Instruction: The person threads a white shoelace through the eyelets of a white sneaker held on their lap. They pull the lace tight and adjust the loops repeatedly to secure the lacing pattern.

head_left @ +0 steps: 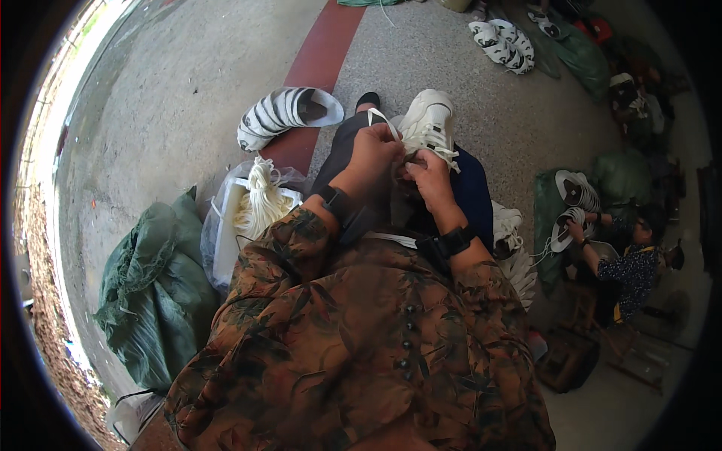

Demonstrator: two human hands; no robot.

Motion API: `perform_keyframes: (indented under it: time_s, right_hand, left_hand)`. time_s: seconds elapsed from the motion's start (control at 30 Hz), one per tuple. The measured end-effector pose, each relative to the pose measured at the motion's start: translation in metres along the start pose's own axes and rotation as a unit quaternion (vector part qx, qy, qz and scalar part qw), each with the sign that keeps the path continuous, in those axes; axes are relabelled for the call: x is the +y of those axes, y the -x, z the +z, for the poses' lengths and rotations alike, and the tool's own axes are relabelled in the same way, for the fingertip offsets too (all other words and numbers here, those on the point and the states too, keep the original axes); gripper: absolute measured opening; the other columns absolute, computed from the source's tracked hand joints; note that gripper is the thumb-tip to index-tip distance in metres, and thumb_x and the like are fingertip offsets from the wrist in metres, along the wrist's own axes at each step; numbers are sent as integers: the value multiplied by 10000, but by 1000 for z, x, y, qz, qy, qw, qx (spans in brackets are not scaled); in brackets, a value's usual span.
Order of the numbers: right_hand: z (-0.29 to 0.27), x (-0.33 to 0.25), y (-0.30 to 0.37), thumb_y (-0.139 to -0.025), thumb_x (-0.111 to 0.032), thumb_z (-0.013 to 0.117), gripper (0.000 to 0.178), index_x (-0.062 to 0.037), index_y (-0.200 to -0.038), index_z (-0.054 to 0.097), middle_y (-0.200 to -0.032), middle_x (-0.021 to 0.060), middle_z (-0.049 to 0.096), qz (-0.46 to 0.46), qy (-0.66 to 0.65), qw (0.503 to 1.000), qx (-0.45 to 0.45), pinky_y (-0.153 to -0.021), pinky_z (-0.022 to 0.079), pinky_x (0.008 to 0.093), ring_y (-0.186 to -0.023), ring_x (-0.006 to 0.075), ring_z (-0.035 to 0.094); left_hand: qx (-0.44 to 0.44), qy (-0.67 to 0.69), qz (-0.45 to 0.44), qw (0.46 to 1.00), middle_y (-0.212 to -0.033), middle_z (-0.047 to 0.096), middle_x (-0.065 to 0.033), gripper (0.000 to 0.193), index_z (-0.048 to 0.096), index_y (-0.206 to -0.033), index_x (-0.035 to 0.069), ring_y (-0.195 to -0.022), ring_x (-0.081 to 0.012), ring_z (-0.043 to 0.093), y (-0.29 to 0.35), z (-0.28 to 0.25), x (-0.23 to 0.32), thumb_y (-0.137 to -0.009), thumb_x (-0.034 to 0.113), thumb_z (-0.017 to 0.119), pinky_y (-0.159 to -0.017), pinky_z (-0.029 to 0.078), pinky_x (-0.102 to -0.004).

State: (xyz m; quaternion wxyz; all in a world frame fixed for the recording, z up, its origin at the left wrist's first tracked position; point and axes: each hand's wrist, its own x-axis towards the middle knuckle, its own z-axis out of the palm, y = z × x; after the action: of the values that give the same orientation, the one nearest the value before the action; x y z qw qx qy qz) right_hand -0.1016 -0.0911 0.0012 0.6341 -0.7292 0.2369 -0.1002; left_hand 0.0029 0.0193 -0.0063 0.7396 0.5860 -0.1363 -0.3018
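Observation:
A cream sneaker (430,113) with a white lace partly threaded through it rests on my lap, toe pointing away from me. My left hand (376,154) is closed beside the shoe's left edge, and a loop of white shoelace (385,120) rises from its fingers. Close by on the right, the fingers of my right hand (432,180) pinch together at the shoe's near opening. What lies between those fingertips is too small and dark to make out. Loose lace loops show along the shoe's right side, near my right hand.
Left of my legs are a nested stack of striped shoe uppers (274,116), a white tray (226,244) holding a bundle of laces (261,199), and a green sack (162,293). More uppers (505,45) lie far right. A co-worker (628,263) sits right, handling white shoe pieces (564,229).

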Motion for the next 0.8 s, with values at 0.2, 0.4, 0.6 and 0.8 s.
perform_keyframes:
  time_s: [0.2, 0.4, 0.6, 0.8]
  right_hand:
    - [-2, -4, 2, -824, 22, 510, 206, 61, -1022, 549, -909, 109, 627, 13, 74, 997, -29, -691, 520, 284, -784, 166, 639]
    - [-4, -3, 4, -823, 28, 496, 269, 60, -1085, 544, -927, 94, 625, 5, 15, 1000, -25, -729, 505, 273, -814, 154, 629]
    - [-10, 7, -8, -825, 34, 489, 234, 32, -1023, 615, -908, 58, 633, 22, 48, 998, -25, -737, 473, 246, -801, 112, 593]
    - [-5, 1, -9, -807, -5, 503, 158, 41, -879, 635, -744, 100, 652, 68, -40, 997, -5, -648, 476, 317, -714, 167, 607]
  left_hand:
    - [5, -65, 8, 998, -719, 631, -40, 109, 632, -813, -26, -617, -95, 575, -3, 3, 5, -704, -17, 636, -555, 465, -236]
    - [28, -365, 111, 924, -709, 643, -133, 114, 618, -760, 29, -575, -219, 624, 3, 16, 22, -700, 117, 656, -555, 488, -327]
    - [-47, -514, 324, 793, -684, 592, -126, 147, 573, -742, 80, -673, -327, 610, 12, 17, 11, -706, 190, 664, -607, 494, -412]
    - [-34, -474, 382, 793, -708, 602, -111, 97, 588, -796, 69, -712, -323, 618, 15, 13, 3, -744, 146, 617, -629, 498, -413]
